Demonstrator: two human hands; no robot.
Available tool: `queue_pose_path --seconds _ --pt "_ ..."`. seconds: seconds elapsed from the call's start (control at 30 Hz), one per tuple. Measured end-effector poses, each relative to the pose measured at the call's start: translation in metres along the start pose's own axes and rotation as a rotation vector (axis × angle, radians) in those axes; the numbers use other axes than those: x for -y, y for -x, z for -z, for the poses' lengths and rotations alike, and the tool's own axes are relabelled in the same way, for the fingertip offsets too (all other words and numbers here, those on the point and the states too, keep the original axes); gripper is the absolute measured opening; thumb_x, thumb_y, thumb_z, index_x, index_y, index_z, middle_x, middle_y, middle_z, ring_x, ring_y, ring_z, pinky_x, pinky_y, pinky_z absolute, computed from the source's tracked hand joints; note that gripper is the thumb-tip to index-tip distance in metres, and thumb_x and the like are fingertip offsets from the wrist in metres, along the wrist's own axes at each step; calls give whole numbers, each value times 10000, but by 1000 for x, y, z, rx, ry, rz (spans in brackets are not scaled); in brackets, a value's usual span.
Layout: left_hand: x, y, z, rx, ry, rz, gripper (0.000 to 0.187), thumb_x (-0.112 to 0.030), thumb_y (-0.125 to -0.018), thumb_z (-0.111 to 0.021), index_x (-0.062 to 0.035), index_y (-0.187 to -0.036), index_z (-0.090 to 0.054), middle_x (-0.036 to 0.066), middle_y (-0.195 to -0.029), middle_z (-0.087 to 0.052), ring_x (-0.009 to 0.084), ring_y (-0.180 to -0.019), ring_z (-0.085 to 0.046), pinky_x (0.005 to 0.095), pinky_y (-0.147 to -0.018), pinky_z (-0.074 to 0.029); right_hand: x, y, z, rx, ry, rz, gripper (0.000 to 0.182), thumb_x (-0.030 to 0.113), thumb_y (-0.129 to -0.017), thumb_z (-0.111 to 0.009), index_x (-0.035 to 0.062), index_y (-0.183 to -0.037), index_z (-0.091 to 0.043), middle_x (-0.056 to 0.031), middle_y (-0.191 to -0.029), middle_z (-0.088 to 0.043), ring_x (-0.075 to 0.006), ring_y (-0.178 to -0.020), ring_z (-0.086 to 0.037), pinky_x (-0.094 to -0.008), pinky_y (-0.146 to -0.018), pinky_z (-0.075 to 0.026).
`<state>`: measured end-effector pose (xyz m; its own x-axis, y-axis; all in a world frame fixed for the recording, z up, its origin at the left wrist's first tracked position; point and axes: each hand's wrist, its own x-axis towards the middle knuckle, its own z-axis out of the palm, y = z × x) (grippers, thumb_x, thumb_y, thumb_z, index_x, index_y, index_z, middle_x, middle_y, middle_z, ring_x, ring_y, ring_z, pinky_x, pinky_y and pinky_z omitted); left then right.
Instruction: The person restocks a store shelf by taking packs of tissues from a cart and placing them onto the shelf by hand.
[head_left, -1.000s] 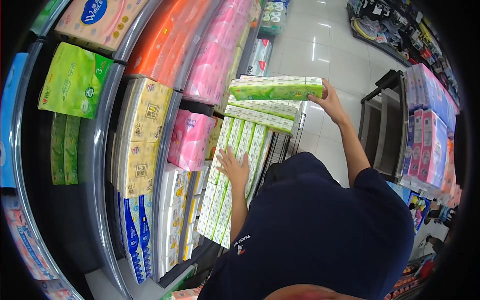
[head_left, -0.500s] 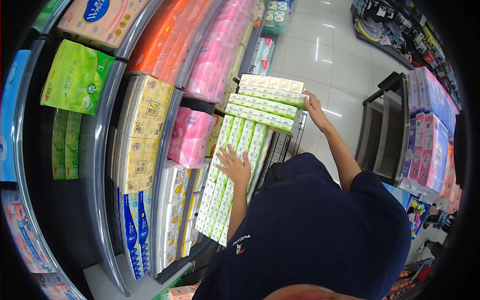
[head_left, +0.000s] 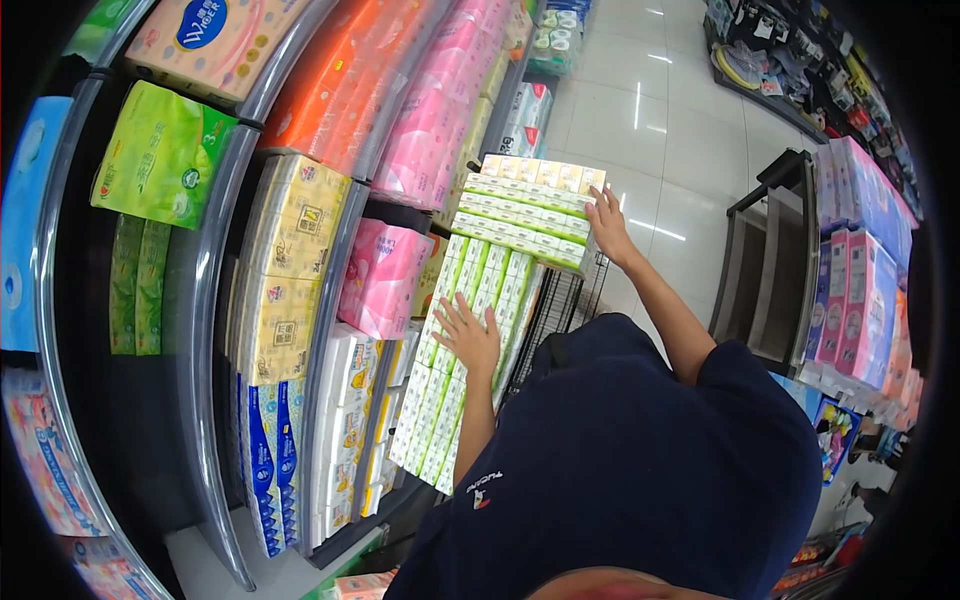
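Note:
Green-and-white tissue packs (head_left: 430, 400) stand in long rows at the centre, beside the shelves. My left hand (head_left: 470, 335) lies on these rows with its fingers spread. Across their far end, more green-and-white packs (head_left: 520, 215) are stacked crosswise, with cream-topped packs (head_left: 545, 172) along the far edge. My right hand (head_left: 610, 230) rests against the right end of the crosswise stack, fingers stretched out and holding nothing. Below and to the right of the packs, part of a black wire basket or cart (head_left: 555, 305) shows.
Shelves with yellow packs (head_left: 290, 270), a pink pack (head_left: 385, 280), orange packs (head_left: 330, 90) and a green pack (head_left: 160, 155) line the left. A dark empty rack (head_left: 775, 250) stands at the right, near purple and pink packs (head_left: 850, 300). Tiled floor (head_left: 640, 130) lies ahead.
My right hand has moved slightly left along with the right end of the crosswise packs, which now sit more evenly in line. My left hand stays on the long rows.

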<state>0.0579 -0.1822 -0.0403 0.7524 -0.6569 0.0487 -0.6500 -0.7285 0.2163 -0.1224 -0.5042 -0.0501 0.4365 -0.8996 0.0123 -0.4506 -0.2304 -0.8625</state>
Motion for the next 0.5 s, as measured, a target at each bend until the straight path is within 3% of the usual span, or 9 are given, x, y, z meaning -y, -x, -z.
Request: queue_pose_path --seconds 0.1,0.17,0.2,0.23,0.3,0.33,0.37,0.4,0.5 --pt "2 -4 8 -31 23 5 780 -539 -1077 -500 -85 -1679 -299 243 -1768 -137 518 -1609 -92 800 -1195 -50 -2 -7 5 104 -67 -79 592 432 -1131 -449 32 -1567 -476 -296 -1647 -329 -482 -1524 -344 -503 -1272 -298" --pt "3 -15 42 191 121 70 727 -492 -1057 -579 -77 -1628 -407 239 -1727 -283 453 -1595 -239 708 -1240 -168 -20 -10 8 102 -17 0 606 446 -1130 -459 48 -1586 -452 -289 -1644 -343 -465 -1529 -347 -498 -1268 -312" --pt "26 -24 42 -25 345 -17 565 -338 -1037 -662 -56 -1516 -560 243 -1540 -564 365 -1405 -573 525 -1145 -451 -26 -11 10 57 -25 59 610 444 -1131 -462 49 -1595 -437 -289 -1639 -350 -453 -1529 -353 -492 -1254 -338" --pt "32 -33 76 -87 324 31 565 -338 -1037 -662 -56 -1516 -560 243 -1540 -564 365 -1405 -573 525 -1145 -451 -38 -9 11 18 -43 122 615 442 -1132 -465 50 -1604 -422 -288 -1634 -357 -441 -1529 -359 -485 -1240 -364" --pt "13 -54 193 -313 608 -19 334 -146 -1001 -698 -24 -1311 -703 209 -1217 -761 292 -1039 -766 368 -890 -589 -39 -9 27 40 -217 26 602 419 -1141 -464 39 -1606 -415 -244 -1619 -409 -385 -1499 -418 -450 -1231 -364" --pt "10 -62 250 -544 500 -122 231 -82 -981 -698 -15 -1200 -724 181 -1106 -777 274 -917 -763 358 -806 -587 -29 -4 37 10 -239 -4 586 416 -1147 -454 38 -1594 -441 -213 -1611 -445 -354 -1472 -465 -432 -1227 -360" --pt "20 -71 295 -752 380 -230 137 -19 -962 -698 -5 -1090 -746 153 -995 -793 255 -795 -759 348 -722 -585 -47 -8 41 -46 -81 24 564 434 -1153 -435 59 -1570 -494 -191 -1583 -487 -322 -1418 -529 -417 -1171 -432" --pt "52 -87 329 -992 229 -348 40 18 -951 -685 2 -966 -719 129 -898 -767 224 -746 -732 350 -705 -571 -45 -7 46 -27 -143 -33 568 445 -1151 -435 55 -1559 -506 -185 -1571 -505 -314 -1408 -539 -417 -1152 -451" --pt "67 -110 464 -1208 204 -379 72 2 -977 -650 32 -932 -696 123 -818 -737 208 -706 -723 321 -676 -559 -65 -13 56 -35 -312 -190 574 461 -1147 -436 23 -1502 -542 -171 -1490 -581 -302 -1301 -607 -430 -1090 -500"
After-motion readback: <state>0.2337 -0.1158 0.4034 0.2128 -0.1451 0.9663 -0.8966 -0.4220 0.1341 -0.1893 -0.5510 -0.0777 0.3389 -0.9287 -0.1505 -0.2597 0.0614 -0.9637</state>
